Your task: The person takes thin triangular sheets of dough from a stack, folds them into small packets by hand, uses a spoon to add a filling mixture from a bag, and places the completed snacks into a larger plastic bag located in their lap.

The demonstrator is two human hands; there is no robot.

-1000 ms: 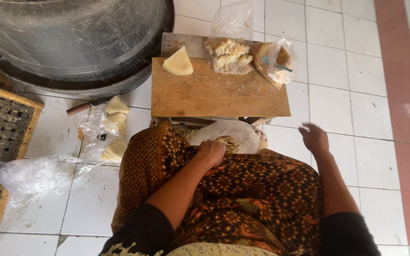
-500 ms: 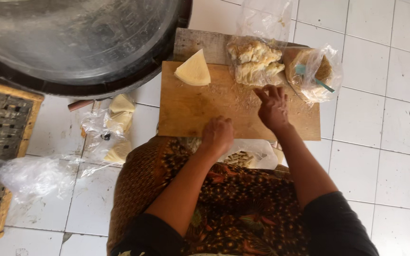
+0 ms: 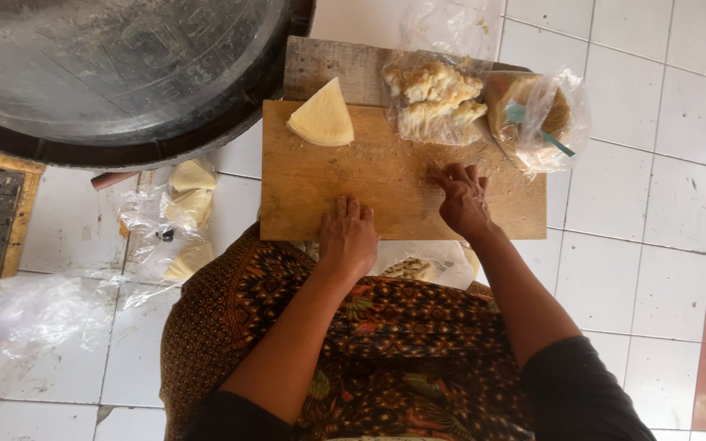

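The right hand [image 3: 461, 198] lies flat on the brown wooden cutting board [image 3: 386, 184], near its right edge, with its fingers [image 3: 451, 173] spread a little and holding nothing. The left hand [image 3: 347, 235] rests at the near edge of the board, close to the middle, fingers loosely curled on the wood and also empty. At the far left corner of the board sits a pale yellow folded wedge of thin dough [image 3: 321, 118], well apart from both hands. Along the far right edge lie a clear plastic bag of lumpy cream-coloured filling [image 3: 433, 102] and, just beside it, a clear plastic bag of brown crumbly stuff with a teal spoon in it [image 3: 538, 121]. The board rests low over the white tiled floor [image 3: 655, 204], above the person's brown patterned skirt [image 3: 386, 343]. It looks like the hands are smoothing or clearing the bare middle of the board before anything is put there. A good next move would likely need a reach to the far edge. A big dark round metal pan [image 3: 116, 69] lies off to the left, with more clear bags of pale wedges [image 3: 185, 212] on the floor.
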